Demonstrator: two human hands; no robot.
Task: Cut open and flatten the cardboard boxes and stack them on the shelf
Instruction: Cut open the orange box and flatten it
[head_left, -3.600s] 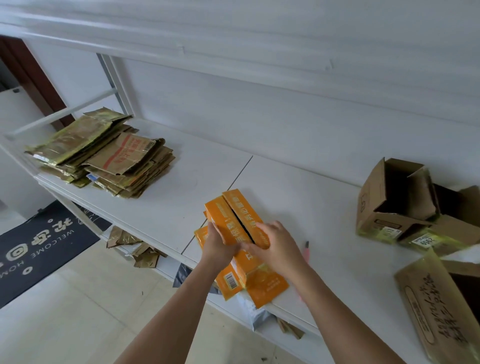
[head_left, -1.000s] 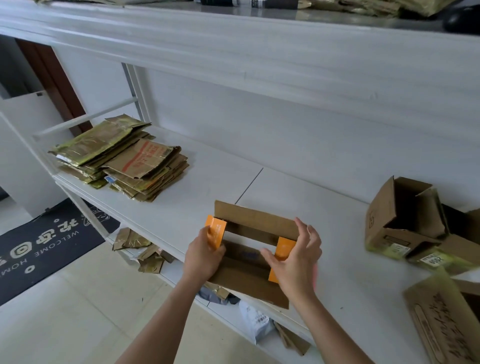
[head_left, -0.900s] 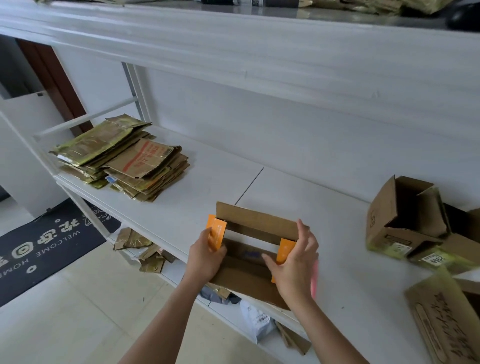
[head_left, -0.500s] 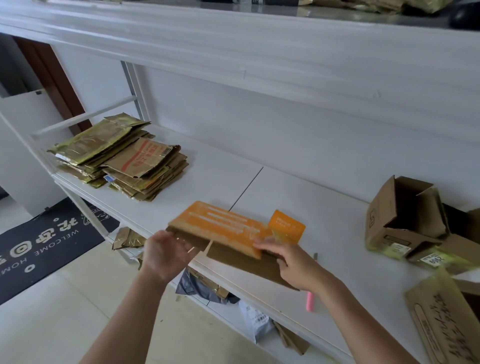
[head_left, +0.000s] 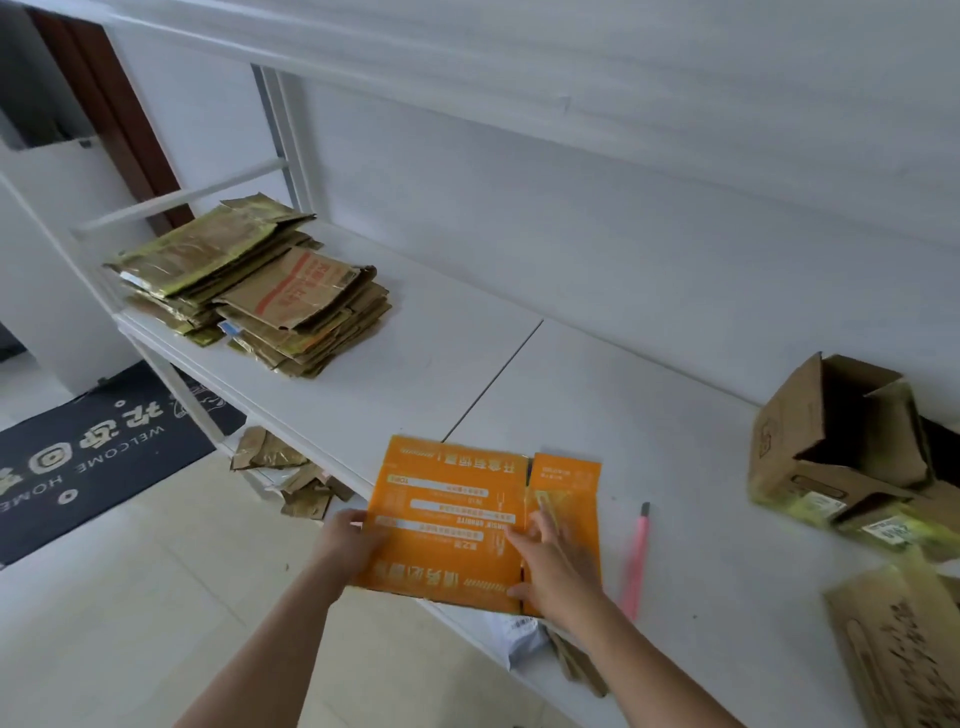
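An orange cardboard box (head_left: 452, 499) lies flattened at the front edge of the white shelf (head_left: 426, 364), printed side up. My left hand (head_left: 345, 540) grips its left edge, which overhangs the shelf. My right hand (head_left: 548, 561) presses flat on its right part, fingers spread. A pink utility knife (head_left: 638, 561) lies on the shelf just right of my right hand. A stack of flattened boxes (head_left: 260, 291) sits at the shelf's far left.
Open brown boxes (head_left: 841, 441) stand at the right, with another brown box (head_left: 904, 654) at the near right corner. Cardboard scraps (head_left: 291, 473) lie on a lower shelf. A dark welcome mat (head_left: 88, 452) covers the floor at left.
The orange box went from held open and upright to lying flat on the shelf, printed side up. My right hand now presses on it; my left keeps its left edge.
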